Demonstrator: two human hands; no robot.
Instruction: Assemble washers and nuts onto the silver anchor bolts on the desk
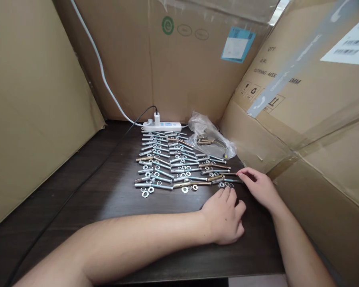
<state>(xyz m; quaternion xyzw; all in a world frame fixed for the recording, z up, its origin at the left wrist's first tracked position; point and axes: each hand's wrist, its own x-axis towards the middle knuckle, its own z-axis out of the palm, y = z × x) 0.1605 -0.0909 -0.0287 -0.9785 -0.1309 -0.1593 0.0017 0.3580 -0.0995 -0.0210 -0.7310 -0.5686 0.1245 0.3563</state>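
Head view: the right hand (256, 184) pinches a bolt (231, 173) — seemingly to steady it — while the left hand (223, 217) curls nearby, grip unclear.

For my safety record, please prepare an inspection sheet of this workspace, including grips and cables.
Surface: dark table under the parts.
Parts: bolts in rows, silver and brass-coloured, with washers and nuts among them.
Clutter: plastic bag beside the power strip, metal pieces showing through.
Left grip: fingers curled, near the washers; any hold hidden.
Right grip: fingertips at a bolt's end; firm hold unclear.
Cables: black cable crosses the table left of the rows; white cable reaches the power strip.
Surroundings: cardboard boxes on three sides.
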